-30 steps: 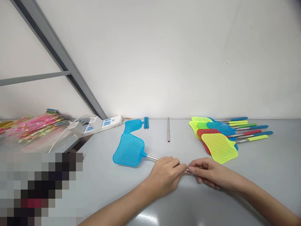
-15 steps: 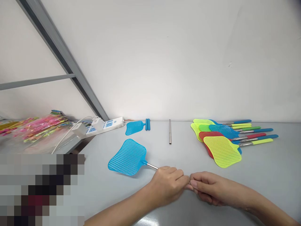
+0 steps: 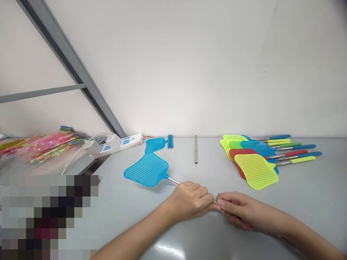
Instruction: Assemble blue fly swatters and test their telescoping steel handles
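Observation:
My left hand (image 3: 191, 200) is closed around the metal rod of a blue fly swatter (image 3: 148, 170). The swatter's perforated head points left, raised a little off the table. My right hand (image 3: 238, 209) pinches the rod's other end between thumb and fingers. A short bit of metal shows between the two hands; the rest of the rod is hidden by my fingers. Behind them, a loose silver telescopic rod (image 3: 196, 150) lies on the table. Farther left are a second blue swatter head (image 3: 155, 145) and two blue handle grips (image 3: 170, 141).
On the right lies a pile of yellow, red, green and blue fly swatters (image 3: 256, 171) with coloured grips. A white power strip (image 3: 119, 144) with plugs sits at the table's left edge. Plastic-wrapped colourful items (image 3: 51, 144) lie beyond it. A white wall (image 3: 203, 72) stands behind.
The swatter and both hands have risen slightly in view, and the swatter's head has tilted to look flatter. Slightly more metal shows between my hands.

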Available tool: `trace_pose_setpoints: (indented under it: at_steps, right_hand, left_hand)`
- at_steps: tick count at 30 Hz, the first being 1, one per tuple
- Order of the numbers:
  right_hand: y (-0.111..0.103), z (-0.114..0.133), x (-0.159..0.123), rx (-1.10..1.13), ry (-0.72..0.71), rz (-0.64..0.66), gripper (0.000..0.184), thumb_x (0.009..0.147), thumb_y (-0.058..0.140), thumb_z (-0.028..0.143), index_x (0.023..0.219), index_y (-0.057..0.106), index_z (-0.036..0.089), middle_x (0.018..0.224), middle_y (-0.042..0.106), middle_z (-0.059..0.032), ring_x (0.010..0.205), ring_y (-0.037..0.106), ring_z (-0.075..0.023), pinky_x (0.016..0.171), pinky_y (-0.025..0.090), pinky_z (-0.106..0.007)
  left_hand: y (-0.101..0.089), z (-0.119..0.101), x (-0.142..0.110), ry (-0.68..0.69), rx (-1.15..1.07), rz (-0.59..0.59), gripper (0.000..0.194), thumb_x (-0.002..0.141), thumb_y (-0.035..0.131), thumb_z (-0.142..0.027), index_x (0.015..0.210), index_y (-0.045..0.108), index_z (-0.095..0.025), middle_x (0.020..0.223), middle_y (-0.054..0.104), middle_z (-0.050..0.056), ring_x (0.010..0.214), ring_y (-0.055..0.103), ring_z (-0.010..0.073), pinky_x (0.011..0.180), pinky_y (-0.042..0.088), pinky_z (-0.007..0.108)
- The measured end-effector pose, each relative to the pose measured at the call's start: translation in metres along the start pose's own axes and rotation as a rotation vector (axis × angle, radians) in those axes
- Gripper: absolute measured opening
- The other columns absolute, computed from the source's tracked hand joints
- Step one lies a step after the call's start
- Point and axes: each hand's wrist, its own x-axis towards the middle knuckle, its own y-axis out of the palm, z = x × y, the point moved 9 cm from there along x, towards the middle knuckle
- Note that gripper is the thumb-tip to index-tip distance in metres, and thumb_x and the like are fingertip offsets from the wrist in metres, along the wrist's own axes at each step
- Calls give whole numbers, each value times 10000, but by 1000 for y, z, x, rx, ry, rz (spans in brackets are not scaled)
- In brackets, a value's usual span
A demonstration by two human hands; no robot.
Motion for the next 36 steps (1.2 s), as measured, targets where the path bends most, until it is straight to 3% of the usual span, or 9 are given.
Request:
trace_pose_setpoints:
  at_steps: [14,24,36]
  right_hand:
    - [-2,5,2,-25,-40,-47,363,824,417,525,698,420,185,532,353,68,405,258,-38,369,208,-148]
    - [-2,10,2,-34,-47,-49,360,831,407,517,693,415,185,535,350,67,410,253,-41,374,201,-154]
    - [-10,0,4,-46,-13,-80,360,822,420,517,711,451,175,528,367,70,385,257,-31,360,197,-149]
  left_hand:
    - [-6,14,3,-79,-75,4,452,818,439,-504,517,470,-168,433,437,-47,433,421,68,457,247,232]
    - [-9,19,1,-124,14,-62,535,776,427,-589,454,442,-163,398,419,-37,394,396,76,446,222,248]
    - [14,20,-5,-165,-138,87,461,817,438,-507,516,454,-160,462,466,-31,452,437,83,457,233,245]
